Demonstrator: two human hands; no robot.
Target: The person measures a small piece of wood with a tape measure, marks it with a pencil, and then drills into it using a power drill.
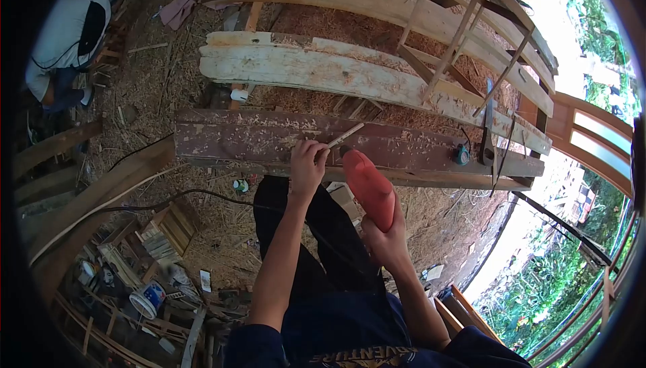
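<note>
My left hand [308, 160] pinches a thin pale wooden stick [346, 134] and rests its lower end on a dark red-brown plank [256, 140] strewn with wood chips. My right hand [387, 237] grips a red power tool [369, 186] by its rear end. The tool's nose points at the plank, just right of my left hand. My dark trousers show below the plank, between both arms.
Pale rough planks [303, 65] lie beyond the red plank. A small teal object [461, 156] and a metal tool [488, 132] sit at the plank's right end. A black cable [168, 203] crosses the sawdust floor. Another person [67, 31] crouches far left. A bucket [148, 298] stands lower left.
</note>
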